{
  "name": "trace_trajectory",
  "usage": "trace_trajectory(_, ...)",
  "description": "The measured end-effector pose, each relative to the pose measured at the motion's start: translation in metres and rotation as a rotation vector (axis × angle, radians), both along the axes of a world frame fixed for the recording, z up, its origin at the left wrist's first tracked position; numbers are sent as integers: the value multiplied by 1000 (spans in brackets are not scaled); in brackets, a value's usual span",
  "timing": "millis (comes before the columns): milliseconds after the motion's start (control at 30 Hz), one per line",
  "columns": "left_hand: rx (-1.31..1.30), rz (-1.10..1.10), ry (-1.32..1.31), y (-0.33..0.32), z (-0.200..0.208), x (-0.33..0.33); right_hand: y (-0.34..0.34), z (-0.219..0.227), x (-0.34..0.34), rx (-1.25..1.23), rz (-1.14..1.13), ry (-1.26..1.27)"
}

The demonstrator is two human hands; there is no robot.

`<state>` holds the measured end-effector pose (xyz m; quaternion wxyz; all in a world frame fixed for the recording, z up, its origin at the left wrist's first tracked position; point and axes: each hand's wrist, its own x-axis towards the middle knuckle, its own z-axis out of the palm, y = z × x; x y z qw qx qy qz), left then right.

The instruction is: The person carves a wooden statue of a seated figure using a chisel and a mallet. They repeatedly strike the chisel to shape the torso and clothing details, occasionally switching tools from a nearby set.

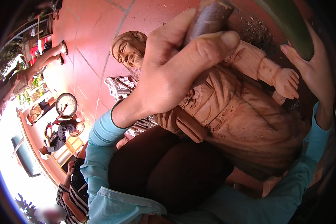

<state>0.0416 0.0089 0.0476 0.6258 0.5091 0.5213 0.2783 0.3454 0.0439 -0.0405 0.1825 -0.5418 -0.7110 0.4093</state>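
Observation:
A carved wooden figure (246, 108) lies tilted before my knees, its bearded head toward the upper left. One of its carved arms reaches out to the right. My left hand (175, 63) is closed around a chisel's dark brown handle (209, 20), whose top end looks worn; the blade is hidden behind the hand and wrist. That hand hovers over the figure's chest and covers part of it. At the right, my right hand (308, 65) grips the lower end of a thick, smooth green mallet (289, 26), beyond the figure's outstretched arm.
Several carving tools (142, 126) and a striped cloth (119, 86) lie beside my knees. Wood chips (255, 31) are scattered on the red tiled floor (89, 41). Other people, one in a striped shirt (72, 201), and a bicycle wheel (66, 105) are at the left.

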Motion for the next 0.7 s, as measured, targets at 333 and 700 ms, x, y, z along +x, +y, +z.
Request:
trace_trajectory(333,-214,155,142,29,18,1,14,-7,2,0,-107,-13)
trace_trajectory(700,-134,121,187,26,11,-4,19,3,-10,-120,-167,-99)
